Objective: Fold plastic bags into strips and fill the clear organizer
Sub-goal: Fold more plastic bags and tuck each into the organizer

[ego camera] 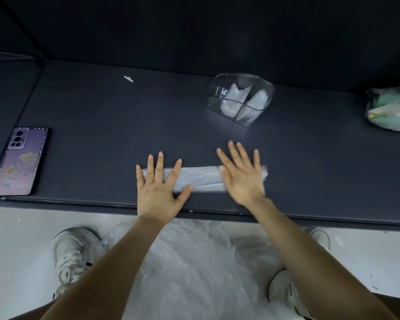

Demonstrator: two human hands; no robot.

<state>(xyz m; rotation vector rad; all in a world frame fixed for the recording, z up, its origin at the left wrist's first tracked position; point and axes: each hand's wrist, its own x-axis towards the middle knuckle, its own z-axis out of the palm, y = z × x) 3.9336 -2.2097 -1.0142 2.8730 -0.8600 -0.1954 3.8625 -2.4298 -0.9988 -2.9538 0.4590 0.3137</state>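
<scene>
Your left hand [156, 190] and right hand [243, 179] lie flat, fingers straight, pressing both ends of the plastic bag strip [201, 179] on the worktop [102, 135], near the clear organizer [240, 98], on your side. It looks light, soft and slippery; pinch one end.

Dim, soft light is leaving the top of the frame nearly black, while the pale floor [21, 250] at the bottom is glowing brighter. Glare is catching the organizer [243, 75]. Motion blur is smearing the right hand [243, 179]. Wide-angle distortion is bowing the bench [102, 123] edge.
</scene>
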